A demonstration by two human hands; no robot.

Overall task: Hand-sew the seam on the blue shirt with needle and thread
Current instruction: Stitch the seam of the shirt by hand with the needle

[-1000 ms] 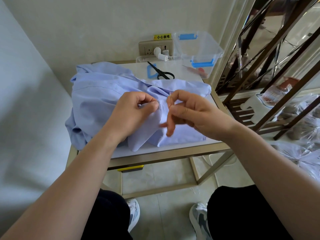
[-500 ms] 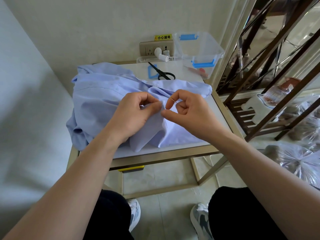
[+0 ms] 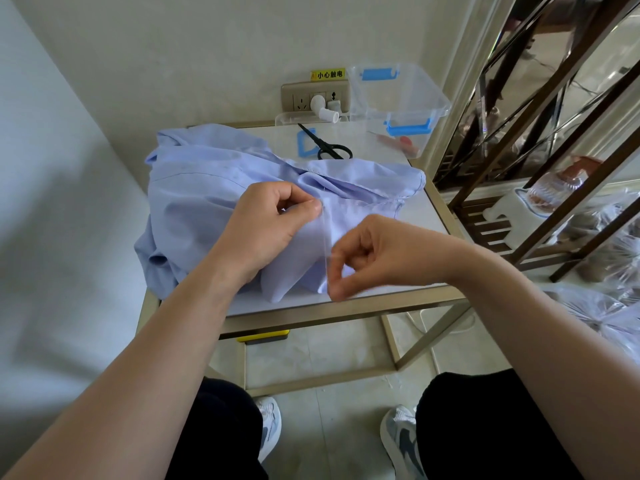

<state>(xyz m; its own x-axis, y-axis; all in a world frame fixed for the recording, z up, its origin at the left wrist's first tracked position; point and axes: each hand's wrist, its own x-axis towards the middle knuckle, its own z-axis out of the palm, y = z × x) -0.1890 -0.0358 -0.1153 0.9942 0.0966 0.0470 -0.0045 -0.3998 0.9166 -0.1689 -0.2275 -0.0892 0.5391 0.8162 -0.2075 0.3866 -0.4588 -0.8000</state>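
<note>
Blue shirt point(image 3: 207, 188) in left hand point(image 3: 266, 226); thread point(image 3: 325, 237) meets blurred right hand point(image 3: 374, 254), needle unseen

Right hand point(image 3: 374, 254) pulled down toward body; thread point(image 3: 325, 237) now drawn out taut.

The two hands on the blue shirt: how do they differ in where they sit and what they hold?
The left hand rests on the blue shirt and pinches its cloth; the right hand pinches the thread, drawn straight up to that pinch. The left hand sits mid-table; the right hand hangs near the front edge of the table. Both pinch with thumb and forefinger. The needle cannot be made out.
</note>
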